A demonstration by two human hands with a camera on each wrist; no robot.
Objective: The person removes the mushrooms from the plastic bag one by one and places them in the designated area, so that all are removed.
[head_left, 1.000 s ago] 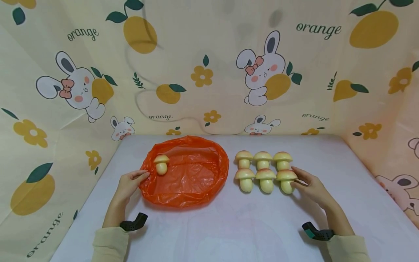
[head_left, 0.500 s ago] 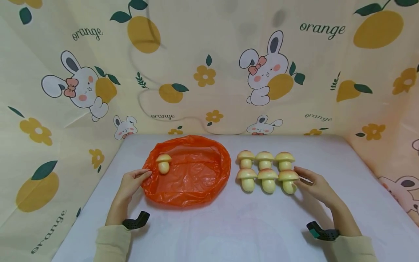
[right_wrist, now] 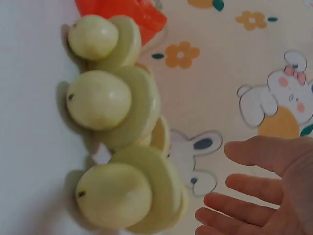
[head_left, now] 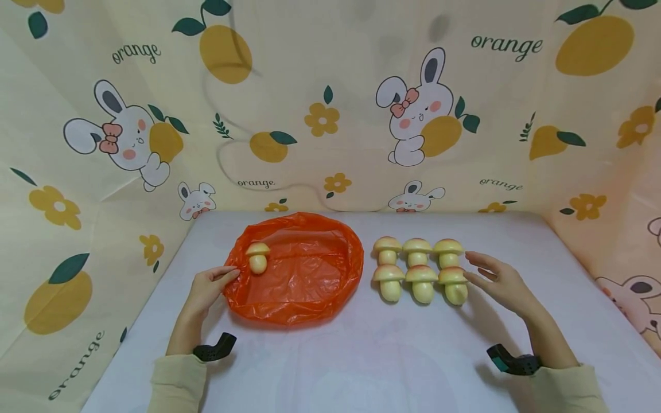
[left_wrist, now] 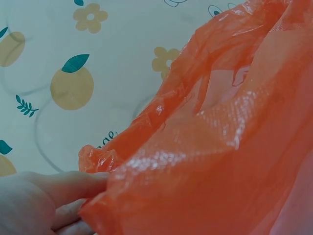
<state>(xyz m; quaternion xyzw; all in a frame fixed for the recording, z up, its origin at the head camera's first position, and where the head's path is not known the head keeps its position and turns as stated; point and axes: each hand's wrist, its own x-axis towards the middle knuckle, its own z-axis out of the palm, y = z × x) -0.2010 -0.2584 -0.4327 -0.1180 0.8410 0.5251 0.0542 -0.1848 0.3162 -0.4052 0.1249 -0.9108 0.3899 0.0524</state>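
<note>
My left hand [head_left: 209,292] pinches the left rim of an orange-red plastic bag [head_left: 304,315], spread wide on the table; the left wrist view shows thumb and fingers on the bag's edge [left_wrist: 146,166]. Inside the bag, at its left, lies one toy mushroom [head_left: 257,258]. Several more toy mushrooms [head_left: 423,284] lie right of the bag in two rows of three, caps toward the back. My right hand [head_left: 503,284], fingers spread and holding nothing, is just right of the near-right mushroom [head_left: 455,287]. In the right wrist view the hand [right_wrist: 264,191] is apart from that mushroom [right_wrist: 127,191].
A white table [head_left: 330,373] lies under everything. A printed cloth [head_left: 320,57] with oranges and rabbits rises behind it and on both sides. A dark band with a camera [head_left: 214,348] is on the left wrist, another camera [head_left: 511,361] on the right.
My right hand has drawn off the near-right mushroom and spread its fingers, moving slightly right and up. My left hand keeps its pinch on the bag.
</note>
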